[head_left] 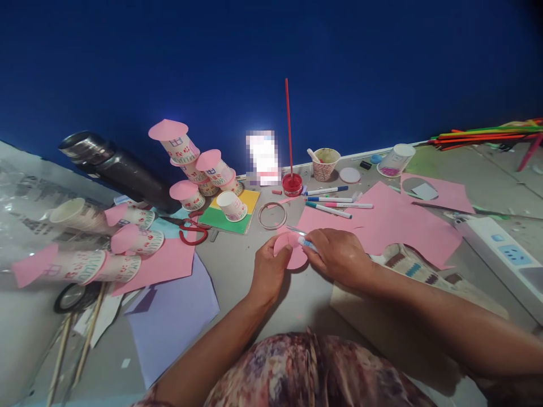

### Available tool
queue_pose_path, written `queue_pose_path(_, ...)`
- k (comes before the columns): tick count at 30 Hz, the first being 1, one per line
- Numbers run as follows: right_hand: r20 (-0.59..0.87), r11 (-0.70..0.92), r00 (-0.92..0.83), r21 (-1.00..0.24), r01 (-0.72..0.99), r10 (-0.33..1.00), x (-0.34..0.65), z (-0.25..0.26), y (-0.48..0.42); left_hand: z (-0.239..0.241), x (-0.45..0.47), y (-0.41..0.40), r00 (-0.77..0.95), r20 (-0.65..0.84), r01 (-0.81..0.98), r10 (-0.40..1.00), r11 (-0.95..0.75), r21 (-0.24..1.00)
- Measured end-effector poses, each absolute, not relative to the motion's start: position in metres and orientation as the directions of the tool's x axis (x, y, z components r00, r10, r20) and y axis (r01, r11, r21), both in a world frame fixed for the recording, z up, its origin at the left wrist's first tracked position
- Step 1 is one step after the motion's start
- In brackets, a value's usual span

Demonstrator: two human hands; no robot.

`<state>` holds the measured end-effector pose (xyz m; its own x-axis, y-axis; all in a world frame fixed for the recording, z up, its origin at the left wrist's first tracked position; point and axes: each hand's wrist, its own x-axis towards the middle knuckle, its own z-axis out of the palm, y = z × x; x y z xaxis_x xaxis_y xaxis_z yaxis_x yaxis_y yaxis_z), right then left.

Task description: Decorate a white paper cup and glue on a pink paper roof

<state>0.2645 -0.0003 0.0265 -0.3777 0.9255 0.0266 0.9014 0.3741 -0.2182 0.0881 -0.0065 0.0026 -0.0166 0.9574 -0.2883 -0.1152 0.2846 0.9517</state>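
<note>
My left hand (271, 263) pinches a round pink paper disc (299, 260) by its left side, thumb on top. A short cut or fold line shows near the disc's upper middle. In my right hand (339, 254) is a small white tube with blue markings (307, 243), its end over the disc's right edge. A thin pale tip shows just above the tube; I cannot tell what it belongs to. Behind the disc lies a roll of clear tape (272, 216). Felt-tip pens (328, 210) rest on a pink paper sheet (407, 220) beyond my right hand.
Decorated paper cups with pink cone roofs (176, 141) stand stacked at the back left; others lie near a black flask (123, 169). Red scissors (193, 232) are beside a plain cup (231, 206). A red pot (292, 185) holds an upright stick. A power strip (504, 254) is at right.
</note>
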Motion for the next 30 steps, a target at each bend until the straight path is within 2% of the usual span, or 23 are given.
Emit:
queue_pose_path(5, 0.092, 0.448, -0.439, -0.232, 0.863, 0.894, 0.262, 0.023, -0.003, 0.002, 0.087, -0.007, 0.005, -0.288, -0.102, 0.958, 0.287, 0.952)
queue_pose_path(7, 0.076, 0.430, -0.424, -0.225, 0.874, 0.903, 0.262, 0.022, -0.002, 0.001, 0.088, -0.006, 0.016, -0.285, -0.109, 0.958, 0.285, 0.952)
queue_pose_path(9, 0.050, 0.375, -0.376, -0.269, 0.887, 0.925, 0.266, 0.022, 0.002, 0.001, 0.088, -0.005, 0.021, -0.290, -0.138, 0.957, 0.290, 0.947)
queue_pose_path(10, 0.046, 0.324, -0.328, -0.331, 0.886, 0.944, 0.270, 0.021, 0.005, 0.001, 0.088, -0.003, 0.021, -0.301, -0.171, 0.953, 0.300, 0.938)
queue_pose_path(12, 0.043, 0.178, -0.185, -0.553, 0.814, 0.982, 0.280, 0.020, 0.013, 0.002, 0.087, -0.001, 0.019, -0.338, -0.254, 0.941, 0.332, 0.909)
queue_pose_path(14, -0.002, 0.017, -0.034, -0.835, 0.550, 0.999, 0.289, 0.018, 0.022, 0.003, 0.085, 0.002, 0.022, -0.363, -0.318, 0.931, 0.351, 0.881)
queue_pose_path(16, -0.147, -0.136, -0.037, -0.968, 0.209, 0.989, 0.293, 0.017, 0.027, 0.004, 0.083, 0.003, 0.017, -0.375, -0.370, 0.927, 0.354, 0.859)
queue_pose_path(18, -0.278, -0.280, -0.108, -0.960, 0.000, 0.954, 0.291, 0.016, 0.027, 0.003, 0.081, 0.003, 0.008, -0.386, -0.443, 0.922, 0.350, 0.826)
queue_pose_path(20, -0.339, -0.351, -0.153, -0.934, -0.060, 0.928, 0.283, 0.013, 0.024, 0.002, 0.081, 0.003, 0.006, -0.395, -0.508, 0.918, 0.343, 0.790)
queue_pose_path(23, -0.338, -0.348, -0.160, -0.937, -0.040, 0.927, 0.271, 0.009, 0.018, 0.003, 0.084, 0.002, 0.040, -0.393, -0.552, 0.919, 0.348, 0.757)
queue_pose_path(27, -0.339, -0.342, -0.130, -0.940, -0.001, 0.932, 0.263, 0.007, 0.014, 0.008, 0.089, 0.000, 0.167, -0.392, -0.571, 0.905, 0.412, 0.710)
queue_pose_path(30, -0.314, -0.311, -0.129, -0.949, 0.046, 0.941, 0.262, 0.009, 0.014, 0.009, 0.091, -0.001, 0.198, -0.385, -0.539, 0.902, 0.428, 0.726)
